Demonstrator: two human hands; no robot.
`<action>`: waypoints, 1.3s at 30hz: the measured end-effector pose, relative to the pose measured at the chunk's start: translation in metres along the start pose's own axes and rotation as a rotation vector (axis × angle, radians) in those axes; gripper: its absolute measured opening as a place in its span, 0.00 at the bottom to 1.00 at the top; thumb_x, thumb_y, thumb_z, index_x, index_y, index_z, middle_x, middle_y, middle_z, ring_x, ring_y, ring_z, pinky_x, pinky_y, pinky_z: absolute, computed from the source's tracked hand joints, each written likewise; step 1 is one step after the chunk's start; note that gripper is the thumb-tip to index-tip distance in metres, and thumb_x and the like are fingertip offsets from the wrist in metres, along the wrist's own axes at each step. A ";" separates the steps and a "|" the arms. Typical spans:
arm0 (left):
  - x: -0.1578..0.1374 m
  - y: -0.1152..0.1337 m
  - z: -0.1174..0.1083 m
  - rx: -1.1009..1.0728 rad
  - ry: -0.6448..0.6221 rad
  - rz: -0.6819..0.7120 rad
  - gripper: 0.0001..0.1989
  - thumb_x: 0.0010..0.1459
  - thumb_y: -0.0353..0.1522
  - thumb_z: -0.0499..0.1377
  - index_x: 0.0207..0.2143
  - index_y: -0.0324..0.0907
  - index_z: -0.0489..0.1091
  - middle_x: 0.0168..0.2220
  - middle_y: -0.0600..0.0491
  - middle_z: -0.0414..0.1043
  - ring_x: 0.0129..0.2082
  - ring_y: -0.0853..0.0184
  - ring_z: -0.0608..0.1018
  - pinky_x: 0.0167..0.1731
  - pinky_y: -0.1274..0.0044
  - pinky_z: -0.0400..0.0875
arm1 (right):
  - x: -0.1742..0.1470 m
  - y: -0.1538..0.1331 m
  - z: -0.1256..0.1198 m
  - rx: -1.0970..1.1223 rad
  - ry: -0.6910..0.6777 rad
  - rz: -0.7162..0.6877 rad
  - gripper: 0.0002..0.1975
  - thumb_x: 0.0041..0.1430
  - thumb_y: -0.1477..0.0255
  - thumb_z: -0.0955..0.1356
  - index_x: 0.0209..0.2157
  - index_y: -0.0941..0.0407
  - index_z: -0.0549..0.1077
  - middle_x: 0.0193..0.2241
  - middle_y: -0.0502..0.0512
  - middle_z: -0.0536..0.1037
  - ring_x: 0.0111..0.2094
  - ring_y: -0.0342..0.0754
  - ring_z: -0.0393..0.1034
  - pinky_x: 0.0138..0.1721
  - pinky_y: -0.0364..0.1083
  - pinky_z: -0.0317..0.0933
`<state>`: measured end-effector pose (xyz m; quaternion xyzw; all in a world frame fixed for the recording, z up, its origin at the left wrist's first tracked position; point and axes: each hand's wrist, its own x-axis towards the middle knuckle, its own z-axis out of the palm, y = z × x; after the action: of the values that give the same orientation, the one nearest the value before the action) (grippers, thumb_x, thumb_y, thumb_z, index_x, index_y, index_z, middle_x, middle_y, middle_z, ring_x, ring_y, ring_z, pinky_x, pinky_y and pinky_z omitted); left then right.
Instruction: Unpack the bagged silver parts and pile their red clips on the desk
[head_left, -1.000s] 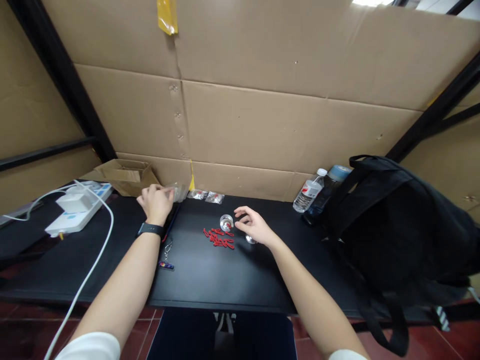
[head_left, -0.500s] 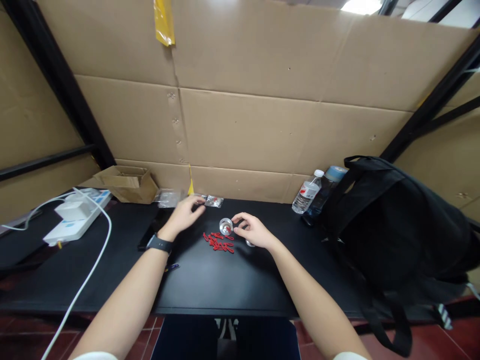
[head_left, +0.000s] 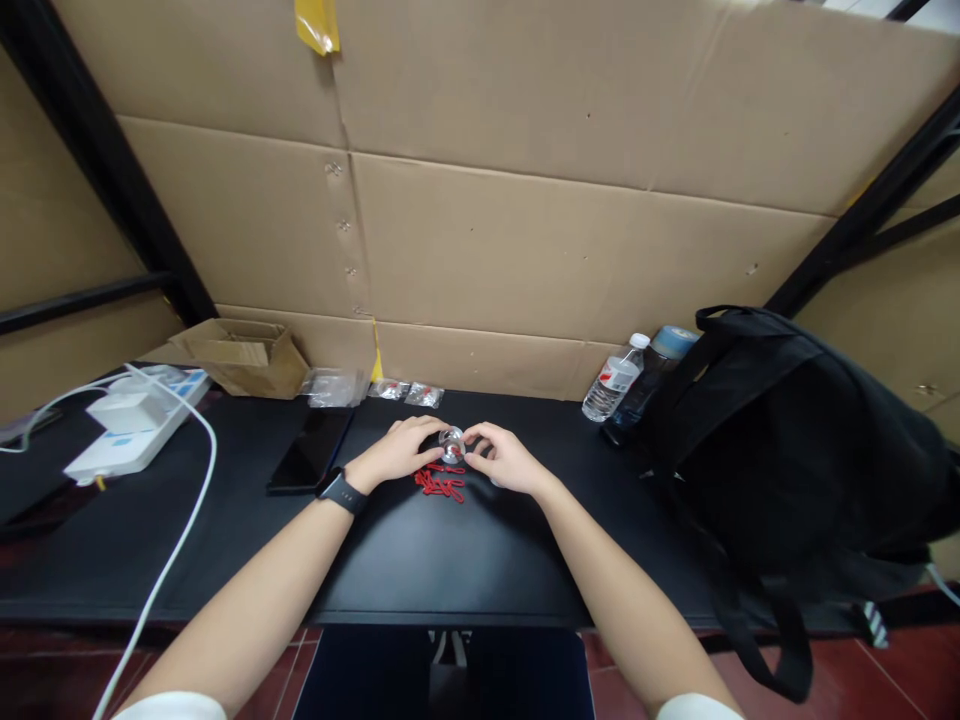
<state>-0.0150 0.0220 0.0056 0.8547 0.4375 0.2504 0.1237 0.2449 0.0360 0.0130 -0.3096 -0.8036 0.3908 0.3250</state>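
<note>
A small shiny, silvery round piece (head_left: pixel 452 440) with a spot of red at its centre is held up over the black table between both hands. My right hand (head_left: pixel 508 460) pinches its right rim between thumb and fingers. On the opposite side, my left hand (head_left: pixel 401 450) closes its thumb and fingertips on the left rim; a dark watch is on that wrist. Directly below lies a small heap of red cord loops (head_left: pixel 439 485), partly covered by the left hand. What exactly the round piece is cannot be made out.
A black phone (head_left: pixel 311 450) lies left of my hands. Small clear packets (head_left: pixel 424 395) and an open cardboard box (head_left: pixel 255 360) stand along the back. At left is a white power strip (head_left: pixel 135 435) with cables; at right, a water bottle (head_left: pixel 615 380) and black backpack (head_left: pixel 795 460).
My left hand has come from the packets at the back toward me and right, onto the round piece. My right hand keeps its hold. The phone is now uncovered, and the view has tilted down slightly.
</note>
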 end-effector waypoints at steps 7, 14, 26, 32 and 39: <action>0.001 0.008 0.015 0.083 -0.022 -0.029 0.18 0.66 0.42 0.59 0.56 0.50 0.75 0.54 0.46 0.75 0.54 0.54 0.75 0.55 0.63 0.68 | -0.001 -0.001 0.001 -0.099 -0.005 -0.051 0.10 0.60 0.71 0.72 0.44 0.52 0.79 0.42 0.55 0.77 0.33 0.44 0.74 0.32 0.43 0.66; 0.002 0.009 0.016 0.188 0.000 -0.102 0.15 0.66 0.43 0.60 0.51 0.48 0.76 0.55 0.47 0.74 0.55 0.53 0.72 0.53 0.62 0.65 | -0.001 -0.008 0.000 -0.205 -0.049 -0.025 0.11 0.60 0.77 0.72 0.44 0.54 0.78 0.41 0.54 0.77 0.34 0.43 0.73 0.36 0.42 0.66; 0.008 0.011 0.012 -0.063 0.080 -0.046 0.07 0.60 0.36 0.67 0.39 0.45 0.74 0.49 0.50 0.77 0.51 0.57 0.75 0.52 0.66 0.67 | -0.002 -0.005 0.000 -0.267 -0.069 -0.040 0.10 0.59 0.78 0.71 0.44 0.55 0.77 0.41 0.54 0.76 0.35 0.44 0.72 0.37 0.44 0.66; 0.009 0.015 0.005 -0.246 0.147 -0.071 0.03 0.62 0.33 0.64 0.37 0.44 0.75 0.37 0.53 0.80 0.40 0.63 0.80 0.44 0.73 0.70 | -0.004 -0.006 0.001 -0.221 -0.021 -0.084 0.14 0.61 0.75 0.71 0.49 0.53 0.75 0.46 0.56 0.74 0.36 0.44 0.72 0.37 0.44 0.68; 0.011 0.023 0.002 -0.510 0.165 -0.050 0.07 0.63 0.35 0.63 0.39 0.41 0.76 0.37 0.52 0.80 0.40 0.63 0.80 0.46 0.73 0.72 | -0.002 -0.017 0.003 -0.042 0.012 -0.051 0.15 0.62 0.72 0.70 0.51 0.54 0.77 0.43 0.56 0.79 0.35 0.45 0.74 0.33 0.43 0.67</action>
<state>0.0070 0.0172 0.0168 0.7615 0.3898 0.4183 0.3053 0.2399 0.0245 0.0249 -0.2983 -0.8174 0.3637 0.3327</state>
